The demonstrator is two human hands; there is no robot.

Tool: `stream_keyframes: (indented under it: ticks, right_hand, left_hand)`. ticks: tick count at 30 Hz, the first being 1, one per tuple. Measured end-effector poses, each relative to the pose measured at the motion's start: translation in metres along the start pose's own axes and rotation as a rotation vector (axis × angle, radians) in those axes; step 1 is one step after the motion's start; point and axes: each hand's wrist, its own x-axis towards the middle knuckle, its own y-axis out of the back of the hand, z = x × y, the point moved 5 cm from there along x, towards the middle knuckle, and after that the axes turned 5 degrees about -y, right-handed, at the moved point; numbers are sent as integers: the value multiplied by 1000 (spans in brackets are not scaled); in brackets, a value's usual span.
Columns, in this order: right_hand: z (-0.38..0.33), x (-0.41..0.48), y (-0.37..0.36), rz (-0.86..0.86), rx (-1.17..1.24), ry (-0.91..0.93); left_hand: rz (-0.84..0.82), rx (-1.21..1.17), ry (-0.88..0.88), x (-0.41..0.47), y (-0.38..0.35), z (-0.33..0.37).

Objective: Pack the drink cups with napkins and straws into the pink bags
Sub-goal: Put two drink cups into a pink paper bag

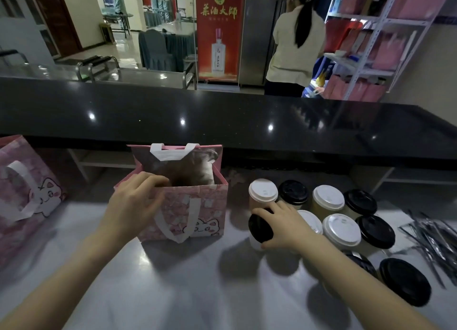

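One black-lidded cup [259,227] is the thing in hand. It sits at the near-left corner of the cluster of cups on the pale worktop [197,280], just right of the open pink bag [205,206], and its lid looks tipped toward the bag rather than level. The right hand [284,228] grips it from the side, fingers curled over the lid's far edge and thumb low against the pale body. The step, as I judge it, is carrying this cup across and down into the bag. To do it well, bring the cup upright before it travels, since a tilted lid is where a drink leaks, and take the weight on the body, not the lid, which could pop off. Lift straight up first to clear the white-lidded cup [263,191] just behind it, then go left over the bag's near wall. The left hand [133,206] holds the bag's left rim, fingers hooked inside; it should brace that wall so the mouth stays wide. Lower the cup to the bag's floor before letting go. The bag's inside is too dark to tell what it holds. Wrapped straws [430,233] lie well apart at the far right, and a second pink bag [22,198] stands at the left edge. I can make out no napkins.
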Motion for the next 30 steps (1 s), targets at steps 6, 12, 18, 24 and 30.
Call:
stream_keyframes:
  ticks: [6, 12, 18, 24, 30]
  right_hand:
    - [-7, -23, 72, 183, 140, 50]
    - [-16, -29, 159, 348, 275, 73]
    - [-56, 0, 214, 437, 450, 176]
    - [-129, 51, 197, 241, 538, 310]
    - [-170, 65, 128, 164, 239, 384]
  left_hand:
    - [129, 53, 41, 36, 29, -35]
    - [-159, -33, 18, 60, 17, -70]
    - [-509, 1, 58, 49, -7, -92]
    - [-706, 89, 1, 33, -19, -81]
    - [-842, 183, -17, 17, -10, -74]
